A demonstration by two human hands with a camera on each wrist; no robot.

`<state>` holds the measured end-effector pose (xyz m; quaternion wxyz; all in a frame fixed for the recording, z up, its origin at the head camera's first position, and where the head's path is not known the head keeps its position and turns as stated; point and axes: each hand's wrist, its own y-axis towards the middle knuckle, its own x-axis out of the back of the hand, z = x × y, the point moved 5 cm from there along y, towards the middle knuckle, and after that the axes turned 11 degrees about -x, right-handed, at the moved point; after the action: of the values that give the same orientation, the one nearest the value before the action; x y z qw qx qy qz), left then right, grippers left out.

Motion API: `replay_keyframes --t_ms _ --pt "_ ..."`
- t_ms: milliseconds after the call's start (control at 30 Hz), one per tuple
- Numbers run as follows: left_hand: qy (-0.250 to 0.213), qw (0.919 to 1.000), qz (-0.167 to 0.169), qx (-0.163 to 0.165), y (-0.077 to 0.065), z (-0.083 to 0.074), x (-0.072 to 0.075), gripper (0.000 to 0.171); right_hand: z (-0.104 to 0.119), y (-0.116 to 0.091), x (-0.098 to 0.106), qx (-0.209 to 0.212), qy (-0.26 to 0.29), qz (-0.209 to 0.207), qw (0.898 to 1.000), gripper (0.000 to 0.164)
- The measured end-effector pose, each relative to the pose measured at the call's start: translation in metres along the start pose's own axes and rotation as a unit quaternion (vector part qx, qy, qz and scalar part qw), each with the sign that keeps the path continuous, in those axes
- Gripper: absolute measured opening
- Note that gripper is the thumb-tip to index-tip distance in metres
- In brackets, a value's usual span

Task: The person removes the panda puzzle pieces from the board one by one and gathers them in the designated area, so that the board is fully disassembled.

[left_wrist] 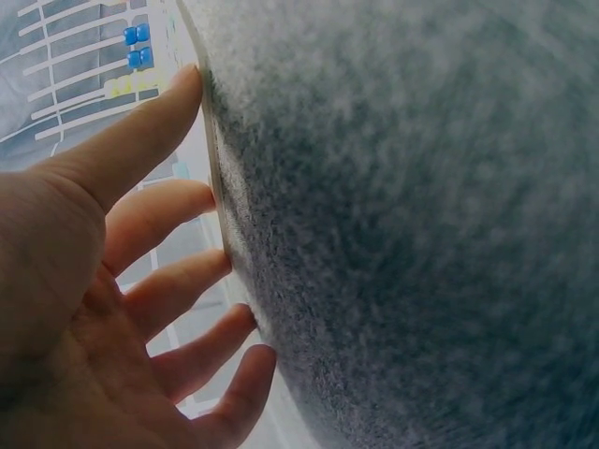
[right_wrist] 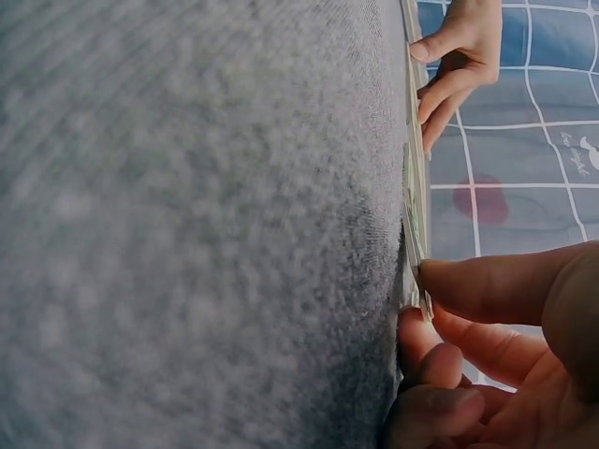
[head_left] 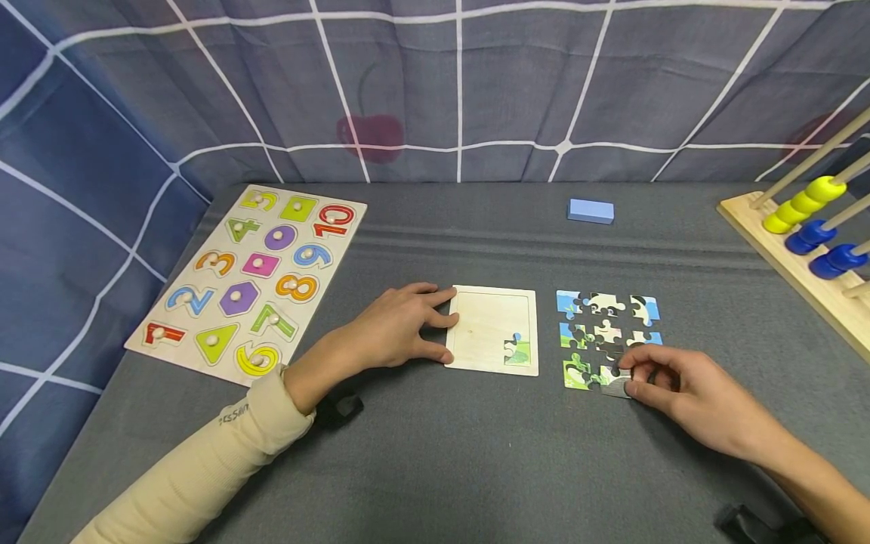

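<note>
A square wooden puzzle tray (head_left: 481,313) lies flat in the middle, with one green-and-blue puzzle piece (head_left: 521,353) in its lower right corner. My left hand (head_left: 393,326) touches the tray's left edge, fingers spread; the left wrist view shows its fingertips along that thin edge. To the tray's right, several panda puzzle pieces (head_left: 607,330) are laid out in rows. Between thumb and fingers my right hand (head_left: 696,389) pinches a grey puzzle piece (head_left: 614,384) at the bottom of that group. In the right wrist view its thin edge looks slightly tilted.
A number-and-shape peg board (head_left: 243,332) lies at the left, partly behind the left forearm. A blue block (head_left: 590,211) sits toward the back. At the right stands a wooden abacus (head_left: 764,236) with yellow and blue beads. A checked curtain (head_left: 516,83) hangs behind the table.
</note>
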<state>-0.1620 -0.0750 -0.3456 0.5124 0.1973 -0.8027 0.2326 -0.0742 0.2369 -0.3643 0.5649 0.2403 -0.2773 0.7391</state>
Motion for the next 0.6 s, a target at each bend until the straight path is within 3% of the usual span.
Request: replay_keyframes --t_ms 333,600 --pt "0.001 1.0 -0.005 -0.001 -0.0001 0.0008 -0.0004 0.059 0.0013 0.001 0.0011 0.01 -0.018 -0.034 0.999 0.025" --pt "-0.003 0.9999 -0.01 0.0 0.0002 0.0013 -0.001 0.059 0.0037 -0.0018 0.0014 0.018 -0.068 -0.043 0.997 0.033"
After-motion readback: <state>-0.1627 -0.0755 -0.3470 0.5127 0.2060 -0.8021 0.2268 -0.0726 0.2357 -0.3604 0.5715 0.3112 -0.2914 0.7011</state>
